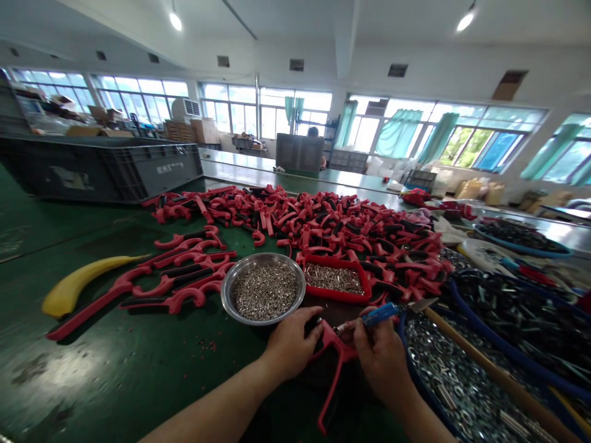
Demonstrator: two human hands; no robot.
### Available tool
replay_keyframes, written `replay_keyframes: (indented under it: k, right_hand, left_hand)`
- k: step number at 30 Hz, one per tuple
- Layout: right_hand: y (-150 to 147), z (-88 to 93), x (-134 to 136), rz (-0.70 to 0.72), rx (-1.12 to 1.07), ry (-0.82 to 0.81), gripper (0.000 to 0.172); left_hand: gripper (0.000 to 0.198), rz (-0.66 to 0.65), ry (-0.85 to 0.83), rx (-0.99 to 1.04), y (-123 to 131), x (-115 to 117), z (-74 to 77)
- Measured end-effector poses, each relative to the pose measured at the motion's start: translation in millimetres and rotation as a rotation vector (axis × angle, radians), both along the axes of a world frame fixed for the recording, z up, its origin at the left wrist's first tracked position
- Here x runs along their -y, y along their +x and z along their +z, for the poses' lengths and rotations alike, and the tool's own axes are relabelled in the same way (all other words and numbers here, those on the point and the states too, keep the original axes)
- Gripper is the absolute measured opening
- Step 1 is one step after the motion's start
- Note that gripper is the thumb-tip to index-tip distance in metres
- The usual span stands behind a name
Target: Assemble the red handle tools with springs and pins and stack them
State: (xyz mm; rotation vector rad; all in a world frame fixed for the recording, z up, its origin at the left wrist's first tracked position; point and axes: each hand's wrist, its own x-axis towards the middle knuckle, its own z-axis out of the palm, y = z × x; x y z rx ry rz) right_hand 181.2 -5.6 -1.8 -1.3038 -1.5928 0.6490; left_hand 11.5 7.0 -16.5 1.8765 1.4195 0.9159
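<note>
My left hand point(293, 344) is closed around the end of a red plastic spring clamp point(342, 352), whose handles spread toward me. A small coiled spring point(340, 329) shows at the clamp between my hands. My right hand point(383, 354) grips a tool with a blue handle point(381, 314); a flat metal blade point(422, 304) appears at its outer end. Its fingertips are close to the spring, and whether they also pinch it is unclear. Just beyond my hands stand a steel bowl point(226, 295) of small metal pins and a red tray point(341, 298) of longer pins.
A big pile of red and black clamp parts point(286, 215) covers the middle of the green table point(152, 375). On the left lie a banana point(83, 283) and a grey crate point(157, 172). Blue-rimmed basins point(415, 381) with metal rings, springs and black parts crowd the right.
</note>
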Motion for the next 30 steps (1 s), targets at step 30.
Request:
replay_keyframes:
  k: [30]
  right_hand:
    - [31.8, 19.6, -20.6, -0.013, 0.011, -0.139, 0.028]
  left_hand:
    - [0.039, -0.027, -0.006, -0.074, -1.6, 3.5, 6.8]
